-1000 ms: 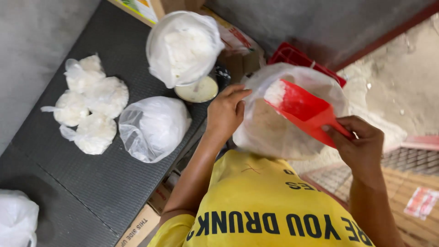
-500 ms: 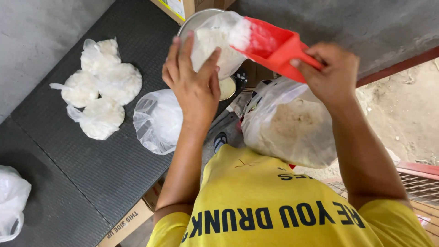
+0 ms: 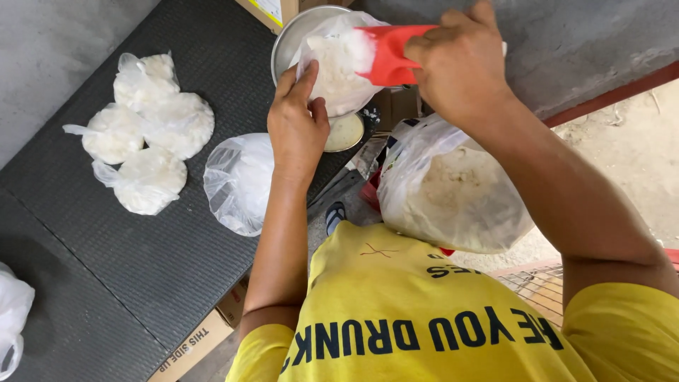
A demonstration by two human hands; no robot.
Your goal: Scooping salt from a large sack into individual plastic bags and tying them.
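Observation:
My right hand (image 3: 460, 67) grips a red plastic scoop (image 3: 389, 56), tipped with its mouth over a clear plastic bag (image 3: 332, 71) that holds white powder. The bag sits in a round metal bowl (image 3: 290, 42) at the back of the black table. My left hand (image 3: 297, 124) holds the near side of that bag's mouth open. A large clear sack of the same white powder (image 3: 453, 191) stands open below my right forearm, close to my chest.
Three tied small bags of white powder (image 3: 145, 131) lie together on the black ribbed table top (image 3: 106, 262). A loose clear bag (image 3: 240, 180) lies beside my left wrist. Cardboard boxes (image 3: 191, 346) sit under the table edge. Another white bag (image 3: 14, 311) shows at far left.
The scoop has gone from the big sack up to the bag in the metal bowl. My left hand moved from the sack's rim to the small bag's mouth.

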